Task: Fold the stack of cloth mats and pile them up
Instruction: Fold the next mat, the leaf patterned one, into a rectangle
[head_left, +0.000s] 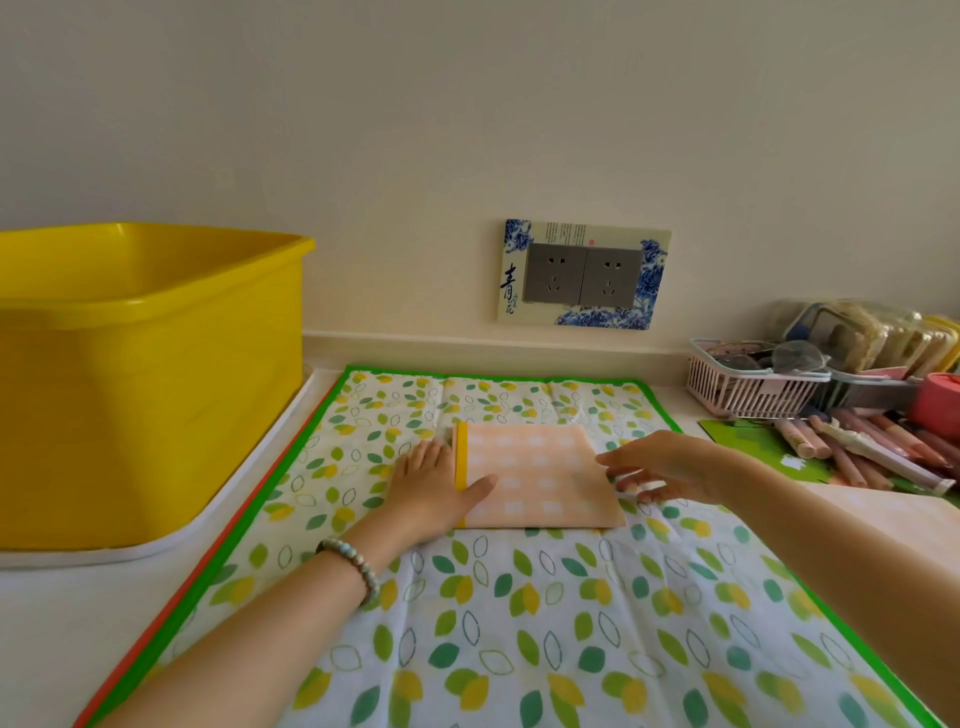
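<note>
We see the folded peach checked mat (540, 475) lying at the centre of the frame, with a yellow trim strip down its left edge. It rests on a spread leaf-print mat (519, 623) with a green border, which fills the lower middle and right. An orange edge (197, 566) shows from beneath that mat's left side.

Our left hand (434, 480), just left of centre, lies flat on the leaf-print mat with straight fingers. Its thumb reaches over the yellow trim onto the peach mat. A bead bracelet (353, 569) circles that wrist.

Our right hand (660, 467), right of centre, is at the folded mat's right edge with its fingers stretched toward it. They are blurred, so we cannot tell whether they pinch the cloth or only touch it.

A yellow plastic tub (145, 389) stands at the left of the frame on the white counter (47, 623). On the wall above the mats is a double socket (584, 275) with a blue-and-white surround. At the right edge sit a pink basket (748, 384) and a row of pink pencils (857, 447). Below them more peach cloth (872, 506) shows behind the right forearm.
</note>
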